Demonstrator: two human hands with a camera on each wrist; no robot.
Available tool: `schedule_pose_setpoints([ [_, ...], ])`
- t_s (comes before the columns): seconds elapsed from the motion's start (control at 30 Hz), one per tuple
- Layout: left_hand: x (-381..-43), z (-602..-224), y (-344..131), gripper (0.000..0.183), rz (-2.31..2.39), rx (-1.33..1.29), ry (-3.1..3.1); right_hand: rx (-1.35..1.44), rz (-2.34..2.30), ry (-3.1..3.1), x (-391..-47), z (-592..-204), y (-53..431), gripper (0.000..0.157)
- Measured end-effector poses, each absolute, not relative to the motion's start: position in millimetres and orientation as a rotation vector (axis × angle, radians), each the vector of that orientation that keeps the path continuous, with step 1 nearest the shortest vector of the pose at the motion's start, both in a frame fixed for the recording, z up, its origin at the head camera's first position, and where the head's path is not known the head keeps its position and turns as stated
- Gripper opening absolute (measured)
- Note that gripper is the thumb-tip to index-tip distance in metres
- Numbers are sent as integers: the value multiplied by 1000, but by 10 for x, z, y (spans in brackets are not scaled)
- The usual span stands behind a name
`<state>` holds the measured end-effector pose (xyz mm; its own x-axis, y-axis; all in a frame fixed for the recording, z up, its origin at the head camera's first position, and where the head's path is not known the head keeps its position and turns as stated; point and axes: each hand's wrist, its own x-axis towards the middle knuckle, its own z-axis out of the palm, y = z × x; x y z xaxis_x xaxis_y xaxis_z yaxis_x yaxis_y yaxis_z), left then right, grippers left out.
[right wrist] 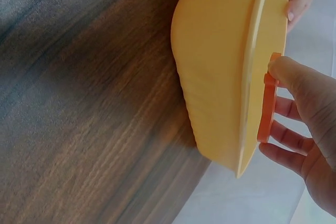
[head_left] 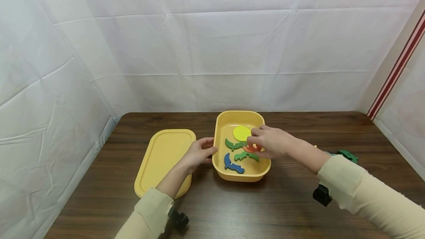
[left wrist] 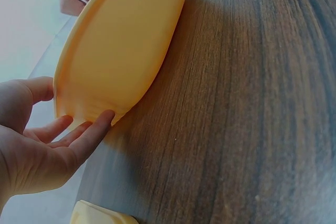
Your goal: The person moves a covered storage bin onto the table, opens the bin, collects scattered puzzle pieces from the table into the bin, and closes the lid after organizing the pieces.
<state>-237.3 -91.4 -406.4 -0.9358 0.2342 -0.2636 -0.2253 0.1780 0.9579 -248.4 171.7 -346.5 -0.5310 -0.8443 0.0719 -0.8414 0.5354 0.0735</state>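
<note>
Left hand (head_left: 198,152) gripping a yellow tub (head_left: 239,177) on the counter (head_left: 229,209), thumb at rim, fingers against outer wall; right hand (head_left: 270,141) pinching an orange piece (right wrist: 268,109) over the tub's floor, where two green pieces (head_left: 246,155), a blue piece (head_left: 234,167) and a yellow disc (head_left: 241,133) lie.

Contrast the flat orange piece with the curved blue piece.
The flat orange piece is pinched by the right hand; the curved blue piece lies untouched in the deep yellow tub. The hand partly hides the orange piece; the blue piece shows whole. Both are smaller than the tub.
</note>
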Motion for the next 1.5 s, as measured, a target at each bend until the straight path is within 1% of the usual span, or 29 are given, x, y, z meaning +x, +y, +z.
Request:
schedule_pose_setpoints([
  [0.33,-2376,-4068,-910,44,1810,12,2114,1494,-33,-2635,-2433,-3513,1687,20],
  [0.7,-2366,-4049,-912,45,1808,19,2113,1501,-69,-2643,-2362,-3513,1641,17],
  [1.5,-2373,-4065,-913,45,1804,11,2106,1557,-103,-2610,-2336,-3575,1610,17],
])
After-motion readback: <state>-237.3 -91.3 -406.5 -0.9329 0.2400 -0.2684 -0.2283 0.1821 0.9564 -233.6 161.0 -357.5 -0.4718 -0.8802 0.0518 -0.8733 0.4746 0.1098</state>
